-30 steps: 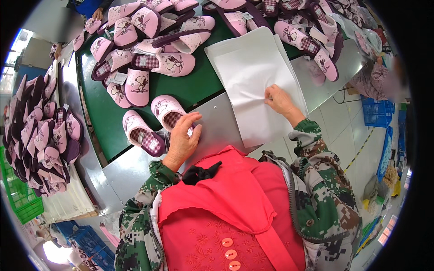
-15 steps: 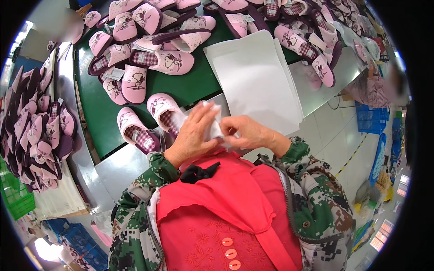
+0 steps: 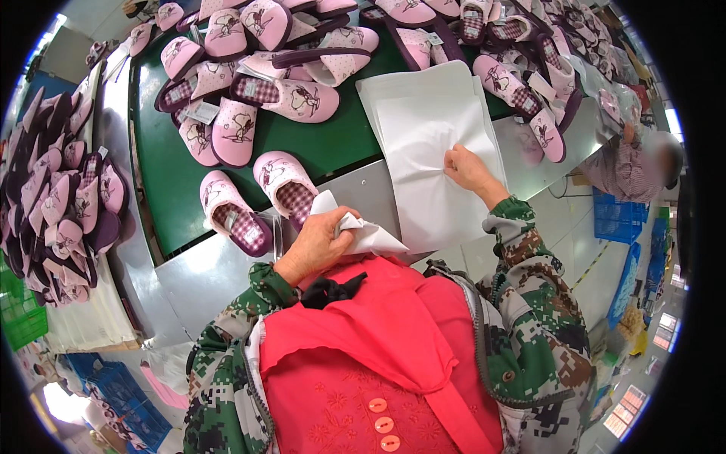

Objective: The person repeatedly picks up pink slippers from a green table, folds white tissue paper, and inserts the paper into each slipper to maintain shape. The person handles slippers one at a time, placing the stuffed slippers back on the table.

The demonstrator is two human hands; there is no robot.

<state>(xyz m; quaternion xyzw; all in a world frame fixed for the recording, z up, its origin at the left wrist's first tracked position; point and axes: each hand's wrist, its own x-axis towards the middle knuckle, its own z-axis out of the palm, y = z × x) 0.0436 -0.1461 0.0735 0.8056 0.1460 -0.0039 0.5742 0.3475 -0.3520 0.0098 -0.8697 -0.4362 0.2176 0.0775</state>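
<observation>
The work surface was a green top (image 3: pixel 333 147) with a metal edge strip (image 3: pixel 352 189) on the wearer's side, heaped at the far end with pink printed slippers (image 3: pixel 249 30); a second slipper pile (image 3: pixel 60 204) stood to the left. Two open-backed slippers, the left one (image 3: pixel 221 193) and the right one (image 3: pixel 283 174), lay side by side near the wearer, toes pointing away, checked insoles exposed. A stack of white paper sheets (image 3: pixel 412 98) lay to their right. Half a second earlier both hands had met over white paper beside the slippers; at inspection they had parted. The left hand (image 3: pixel 314 242) was closed around a crumpled white sheet (image 3: pixel 372 238), its upper end by the right slipper's heel, contact not determinable. The right hand (image 3: pixel 470 170) had returned to the stack, fingers drawn together on the top sheet, creases spreading from them; whether a fold was pinched could not be told. In this inspector's judgement, crumpling was partly done, with neither slipper opening visibly filled
</observation>
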